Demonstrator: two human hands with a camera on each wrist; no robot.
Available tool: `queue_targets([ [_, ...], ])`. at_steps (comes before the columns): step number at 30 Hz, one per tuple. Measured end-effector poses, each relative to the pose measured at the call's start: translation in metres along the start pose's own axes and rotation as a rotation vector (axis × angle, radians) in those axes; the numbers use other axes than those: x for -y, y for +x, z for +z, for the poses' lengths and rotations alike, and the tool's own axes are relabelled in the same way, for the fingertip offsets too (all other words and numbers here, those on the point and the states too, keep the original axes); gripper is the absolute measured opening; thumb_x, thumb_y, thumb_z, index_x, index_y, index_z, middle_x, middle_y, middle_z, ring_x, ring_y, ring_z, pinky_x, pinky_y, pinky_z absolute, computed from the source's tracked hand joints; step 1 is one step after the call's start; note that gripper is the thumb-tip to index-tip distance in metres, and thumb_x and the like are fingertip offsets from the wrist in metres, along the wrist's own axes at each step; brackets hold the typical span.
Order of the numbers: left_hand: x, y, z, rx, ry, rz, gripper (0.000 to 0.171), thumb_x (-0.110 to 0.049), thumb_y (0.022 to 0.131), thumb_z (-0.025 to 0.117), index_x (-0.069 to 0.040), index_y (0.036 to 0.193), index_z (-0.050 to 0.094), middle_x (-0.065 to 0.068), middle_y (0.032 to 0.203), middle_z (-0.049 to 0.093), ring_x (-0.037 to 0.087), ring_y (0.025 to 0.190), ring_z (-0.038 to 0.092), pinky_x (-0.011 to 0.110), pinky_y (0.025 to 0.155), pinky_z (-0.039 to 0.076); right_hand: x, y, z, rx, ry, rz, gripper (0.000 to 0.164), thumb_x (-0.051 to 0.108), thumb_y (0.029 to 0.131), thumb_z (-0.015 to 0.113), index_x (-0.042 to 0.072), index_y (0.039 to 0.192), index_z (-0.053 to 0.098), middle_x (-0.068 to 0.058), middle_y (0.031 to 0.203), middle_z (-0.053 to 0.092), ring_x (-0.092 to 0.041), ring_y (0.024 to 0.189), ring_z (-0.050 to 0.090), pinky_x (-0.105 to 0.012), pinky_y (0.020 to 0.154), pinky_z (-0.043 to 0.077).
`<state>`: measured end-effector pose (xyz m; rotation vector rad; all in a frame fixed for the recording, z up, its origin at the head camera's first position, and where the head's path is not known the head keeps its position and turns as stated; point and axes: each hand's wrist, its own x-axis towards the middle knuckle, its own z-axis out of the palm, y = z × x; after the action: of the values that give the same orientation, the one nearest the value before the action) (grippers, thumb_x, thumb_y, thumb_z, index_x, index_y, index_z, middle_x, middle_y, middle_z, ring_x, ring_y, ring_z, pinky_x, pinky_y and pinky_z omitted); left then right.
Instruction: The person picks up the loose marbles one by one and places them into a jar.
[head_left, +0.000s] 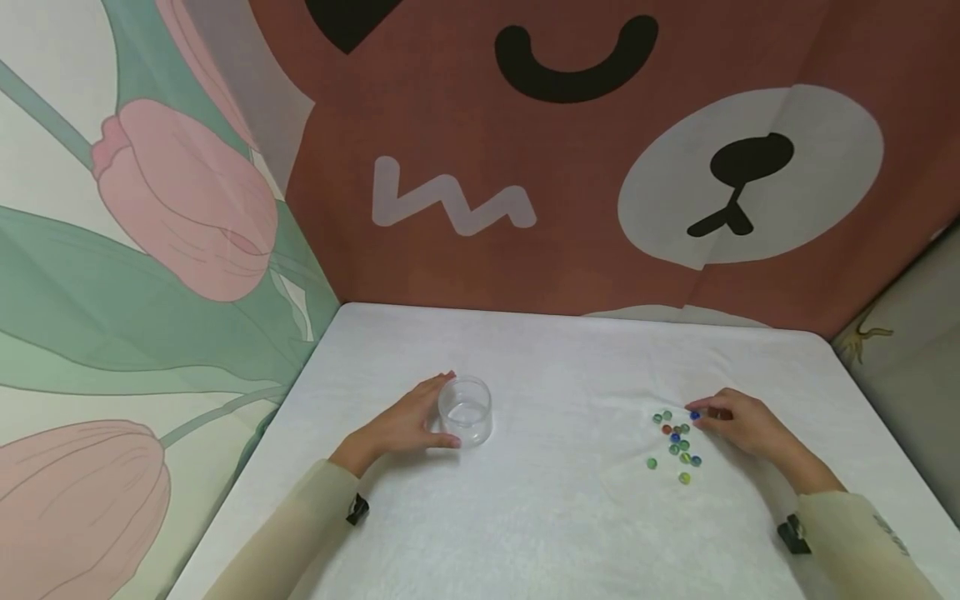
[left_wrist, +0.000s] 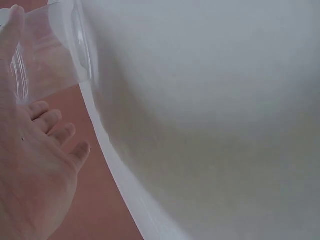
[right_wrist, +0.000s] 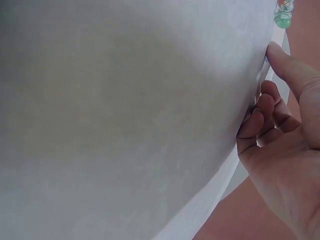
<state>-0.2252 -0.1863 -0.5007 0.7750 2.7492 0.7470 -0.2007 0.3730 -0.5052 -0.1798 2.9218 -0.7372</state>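
The left hand (head_left: pixel 405 418) is curving loosely around a clear, smooth, cylindrical jar (head_left: pixel 467 421), thumb at its near side. The right hand (head_left: pixel 742 423) is pinching a shiny blue marble (head_left: pixel 695 415) between thumb and forefinger. Just left of that hand, glassy marbles (head_left: pixel 684 446) are lying clustered on the white, softly creased desk (head_left: pixel 555 517). The right sleeve (head_left: pixel 862 537) is bearing dark marks too small to read.

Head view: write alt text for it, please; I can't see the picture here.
A person's right hand pinches a blue marble beside a loose cluster of glass marbles on a white table. The left hand holds an upright, apparently empty clear cup, farther left on the table. A brown backdrop with a cartoon animal face is behind.
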Motion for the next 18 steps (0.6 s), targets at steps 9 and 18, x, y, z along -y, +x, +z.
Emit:
queue_targets([
  [9, -0.0036, 0.0044, 0.0014, -0.011, 0.032, -0.047, 0.117, -0.065, 0.074, 0.081, -0.012, 0.162, 0.023, 0.009, 0.167, 0.026, 0.027, 0.154, 0.024, 0.051, 0.122, 0.027, 0.0022, -0.0015, -0.002, -0.005, 0.015, 0.044, 0.034, 0.021, 0.092, 0.075, 0.002, 0.121, 0.072, -0.01, 0.098, 0.063, -0.026, 0.088, 0.054, -0.046, 0.079, 0.05],
  [18, -0.0067, 0.0051, 0.0028, -0.019, 0.018, -0.076, 0.115, -0.063, 0.075, 0.082, -0.011, 0.161, 0.025, 0.011, 0.166, 0.027, 0.029, 0.153, 0.026, 0.051, 0.122, 0.028, 0.0039, -0.0025, -0.003, -0.018, 0.015, 0.032, 0.033, 0.019, 0.093, 0.074, 0.001, 0.12, 0.072, -0.014, 0.103, 0.066, -0.029, 0.091, 0.057, -0.051, 0.082, 0.052],
])
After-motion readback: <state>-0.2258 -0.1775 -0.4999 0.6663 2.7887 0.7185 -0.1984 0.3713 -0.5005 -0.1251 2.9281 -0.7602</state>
